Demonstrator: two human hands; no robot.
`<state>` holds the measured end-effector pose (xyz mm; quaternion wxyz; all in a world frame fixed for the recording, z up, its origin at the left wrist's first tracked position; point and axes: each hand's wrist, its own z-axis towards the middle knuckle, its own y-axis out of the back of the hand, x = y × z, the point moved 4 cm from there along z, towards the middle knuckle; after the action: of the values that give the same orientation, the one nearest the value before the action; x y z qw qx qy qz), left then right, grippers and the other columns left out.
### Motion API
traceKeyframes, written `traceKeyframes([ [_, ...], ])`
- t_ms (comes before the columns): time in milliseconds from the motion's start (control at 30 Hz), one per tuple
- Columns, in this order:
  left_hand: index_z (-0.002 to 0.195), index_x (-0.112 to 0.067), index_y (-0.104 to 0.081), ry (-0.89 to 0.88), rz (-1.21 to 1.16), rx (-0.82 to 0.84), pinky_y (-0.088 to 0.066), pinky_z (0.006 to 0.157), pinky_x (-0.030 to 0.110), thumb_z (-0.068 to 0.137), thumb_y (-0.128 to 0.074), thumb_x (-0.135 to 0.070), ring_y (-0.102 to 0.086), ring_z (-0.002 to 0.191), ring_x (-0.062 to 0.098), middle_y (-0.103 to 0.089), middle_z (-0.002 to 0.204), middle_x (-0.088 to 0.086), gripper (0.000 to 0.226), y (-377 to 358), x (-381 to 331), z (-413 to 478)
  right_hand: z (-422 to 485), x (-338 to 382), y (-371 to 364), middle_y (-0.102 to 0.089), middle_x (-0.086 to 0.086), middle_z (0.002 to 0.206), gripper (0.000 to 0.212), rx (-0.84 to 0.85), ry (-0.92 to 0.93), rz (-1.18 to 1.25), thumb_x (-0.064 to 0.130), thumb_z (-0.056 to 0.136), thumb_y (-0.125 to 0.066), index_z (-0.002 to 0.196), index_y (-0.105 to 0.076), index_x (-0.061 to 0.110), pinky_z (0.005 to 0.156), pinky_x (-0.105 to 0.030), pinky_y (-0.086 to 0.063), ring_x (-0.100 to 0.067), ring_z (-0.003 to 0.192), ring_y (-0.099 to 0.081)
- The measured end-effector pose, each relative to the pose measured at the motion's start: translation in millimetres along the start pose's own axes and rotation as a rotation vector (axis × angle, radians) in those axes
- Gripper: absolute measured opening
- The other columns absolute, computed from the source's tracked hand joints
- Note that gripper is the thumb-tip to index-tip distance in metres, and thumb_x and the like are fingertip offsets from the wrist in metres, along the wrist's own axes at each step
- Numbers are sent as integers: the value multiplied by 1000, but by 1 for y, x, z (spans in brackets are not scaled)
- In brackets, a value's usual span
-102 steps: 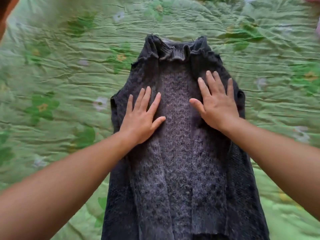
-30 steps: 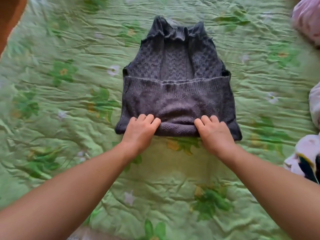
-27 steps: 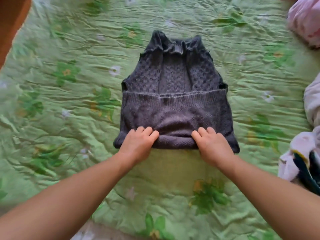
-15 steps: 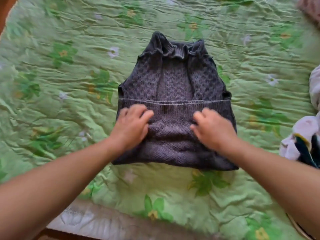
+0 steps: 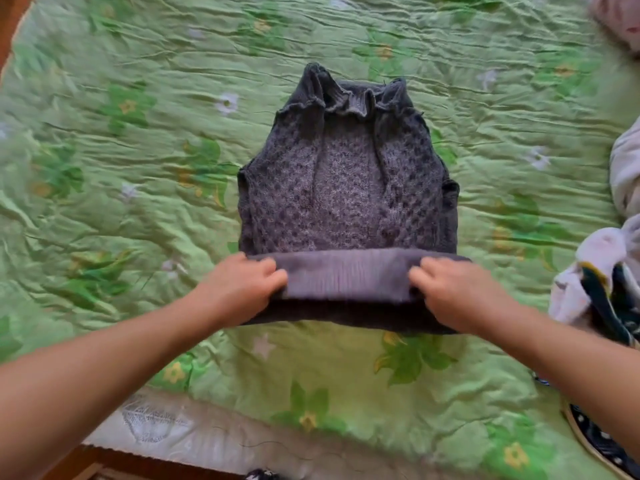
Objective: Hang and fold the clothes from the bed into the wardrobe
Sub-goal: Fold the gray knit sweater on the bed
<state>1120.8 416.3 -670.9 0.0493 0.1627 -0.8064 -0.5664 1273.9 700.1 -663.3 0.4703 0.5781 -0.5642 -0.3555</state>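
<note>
A dark grey knitted sweater [image 5: 346,188] lies on the green flowered bedspread [image 5: 121,168], its ruffled collar at the far end. Its near part is folded into a thick band lifted a little off the bed. My left hand [image 5: 239,289] grips the left end of that band, fingers curled over its top edge. At the right end of the band my right hand [image 5: 453,292] grips it the same way. The wardrobe is out of view.
A heap of pale and dark clothes [image 5: 602,282] lies at the right edge of the bed, with a pink item [image 5: 620,15] at the far right corner. The white mattress edge [image 5: 194,431] and wooden frame run along the near side.
Both hands went from lying flat on the spread sweater to folding its lower part up toward the collar. Since half a second ago they have gripped the folded band and raised it.
</note>
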Motion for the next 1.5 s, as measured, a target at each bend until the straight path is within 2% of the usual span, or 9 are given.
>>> traceKeyframes([
  [67, 113, -26, -54, 44, -30, 235, -49, 70, 38, 84, -51, -45, -66, 90, 27, -60, 102, 0, 35, -26, -8, -21, -19, 7, -25, -57, -4, 98, 27, 283, -5, -22, 33, 87, -61, 110, -56, 21, 60, -40, -50, -30, 90, -62],
  [167, 99, -24, -59, 159, -220, 31, -49, 65, 38, 86, -48, -64, -61, 83, 25, -58, 90, -2, 43, -23, -1, -20, -18, 5, -30, -56, 4, 96, 45, 229, -134, 128, 66, 90, -41, 105, -58, 28, 68, -37, -49, -24, 94, -60],
  [300, 94, -22, -62, 314, -432, -245, -46, 77, 40, 89, -53, -59, -56, 91, 23, -55, 97, -2, 38, -5, 10, 13, 16, 1, -17, -58, -6, 107, 47, -65, -258, 188, 55, 85, -64, 116, -62, 19, 81, -47, -50, -33, 100, -55],
  [467, 127, -26, -47, 372, -599, 148, -49, 92, 41, 80, -73, -56, -60, 103, 23, -47, 120, 0, 61, -16, 10, 49, 49, -8, -27, -55, -3, 118, 64, 277, -318, 260, 56, 80, -72, 130, -47, 26, 92, -45, -49, -31, 117, -52],
  [600, 115, -25, -53, 340, -492, 297, -49, 86, 36, 76, -78, -47, -59, 101, 24, -53, 106, -2, 51, -18, 16, 59, 59, -21, -28, -49, 5, 86, 38, 395, -327, 299, 56, 76, -74, 91, -56, 27, 75, -37, -42, -30, 104, -59],
  [767, 104, -22, -48, 231, -540, 384, -45, 79, 36, 85, -69, -28, -56, 95, 24, -50, 96, -4, 29, -20, 15, 45, 53, -26, -29, -59, 6, 84, 30, 500, -315, 523, 29, 77, -77, 89, -51, 23, 77, -37, -48, -25, 92, -60],
  [1233, 117, -29, -50, 402, -456, -170, -46, 83, 36, 92, -67, -19, -59, 101, 31, -62, 114, 8, 32, 105, 202, 218, 237, -171, 95, -65, -17, 114, 40, -142, -435, 409, 15, 82, -59, 119, -63, 30, 77, -34, -43, -34, 100, -59],
  [1400, 140, -29, -42, 548, -172, -122, -37, 106, 55, 93, -63, -30, -43, 131, 37, -48, 142, 12, 51, 84, 213, 245, 267, -179, 62, -36, -17, 150, 60, -16, -583, 168, 31, 91, -59, 147, -38, 25, 110, -57, -32, -40, 138, -33],
  [1500, 150, -26, -35, 553, -163, -340, -19, 118, 55, 93, -57, -28, -23, 146, 36, -30, 155, 14, 61, 73, 179, 224, 241, -151, 54, -27, -16, 154, 60, -300, -537, 196, 26, 92, -56, 148, -35, 20, 118, -59, -19, -39, 143, -25],
])
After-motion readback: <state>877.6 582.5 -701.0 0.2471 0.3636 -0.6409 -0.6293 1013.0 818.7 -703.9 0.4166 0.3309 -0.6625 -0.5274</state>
